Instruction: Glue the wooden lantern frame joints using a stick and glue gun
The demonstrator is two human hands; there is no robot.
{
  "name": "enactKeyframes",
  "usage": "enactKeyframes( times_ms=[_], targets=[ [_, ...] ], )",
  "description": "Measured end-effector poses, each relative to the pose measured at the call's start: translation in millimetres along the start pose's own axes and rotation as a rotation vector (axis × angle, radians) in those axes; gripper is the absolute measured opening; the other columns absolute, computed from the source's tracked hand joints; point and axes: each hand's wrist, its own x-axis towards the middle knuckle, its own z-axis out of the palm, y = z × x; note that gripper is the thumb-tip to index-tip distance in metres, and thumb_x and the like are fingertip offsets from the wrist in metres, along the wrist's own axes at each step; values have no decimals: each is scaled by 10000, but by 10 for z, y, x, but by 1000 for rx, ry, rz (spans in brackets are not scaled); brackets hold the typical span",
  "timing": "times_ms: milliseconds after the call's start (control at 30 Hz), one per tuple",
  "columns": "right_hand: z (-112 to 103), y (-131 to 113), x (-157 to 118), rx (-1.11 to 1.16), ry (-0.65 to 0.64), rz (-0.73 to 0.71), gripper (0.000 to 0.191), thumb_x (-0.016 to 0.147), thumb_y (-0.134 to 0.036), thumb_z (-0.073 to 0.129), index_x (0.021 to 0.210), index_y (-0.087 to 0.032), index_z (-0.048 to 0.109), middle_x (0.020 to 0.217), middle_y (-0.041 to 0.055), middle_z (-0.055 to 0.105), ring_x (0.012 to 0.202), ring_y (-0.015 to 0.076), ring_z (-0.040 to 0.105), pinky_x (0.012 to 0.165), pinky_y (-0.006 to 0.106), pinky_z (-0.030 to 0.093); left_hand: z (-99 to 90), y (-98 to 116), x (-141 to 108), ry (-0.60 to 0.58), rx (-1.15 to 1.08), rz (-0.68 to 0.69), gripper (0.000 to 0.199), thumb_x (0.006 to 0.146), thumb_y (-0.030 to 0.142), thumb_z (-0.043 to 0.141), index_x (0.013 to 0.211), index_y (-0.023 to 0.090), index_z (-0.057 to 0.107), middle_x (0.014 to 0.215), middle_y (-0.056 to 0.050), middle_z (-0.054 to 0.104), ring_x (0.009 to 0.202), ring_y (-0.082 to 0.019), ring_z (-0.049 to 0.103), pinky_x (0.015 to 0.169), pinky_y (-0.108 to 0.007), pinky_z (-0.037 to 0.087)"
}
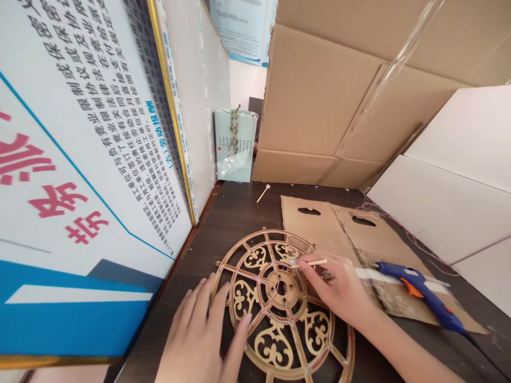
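A round gold-coloured openwork frame (pixel 275 351) with scrollwork panels and spokes lies flat on the dark table. Reddish wire or strip with clear patches runs along its rings and spokes. My right hand (pixel 335 287) pinches a cotton swab (pixel 318 263), a thin pale stick whose whitish end rests at the inner ring, right of the hub. Fingers apart, my left hand (pixel 203 324) rests at the frame's left rim, fingertips touching it or just beside it. A second swab-like stick (pixel 263 193) with a white tip lies behind the frame.
A blue glue gun (pixel 423 292) with an orange trigger lies on a flattened cardboard piece (pixel 315 223) at the right. Thin wires (pixel 383 210) trail behind it. Cardboard (pixel 307 96) stands at the back, a light-green bag (pixel 235 143) beside it, and a printed board (pixel 91 159) at the left.
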Motion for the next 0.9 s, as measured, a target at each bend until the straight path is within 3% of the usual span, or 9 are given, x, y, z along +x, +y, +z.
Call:
enactKeyframes(
  times_ms=[900],
  targets=[
    [27, 37, 39, 2, 28, 43, 165, 999, -257, 619, 891, -249, 743, 911, -18, 791, 840, 154, 759, 753, 240, 590, -95, -17, 111, 7, -9, 34, 435, 1035, 438, 374, 1242, 119, 584, 1268, -230, 688, 1080, -378, 713, 762, -553, 664]
  ],
)
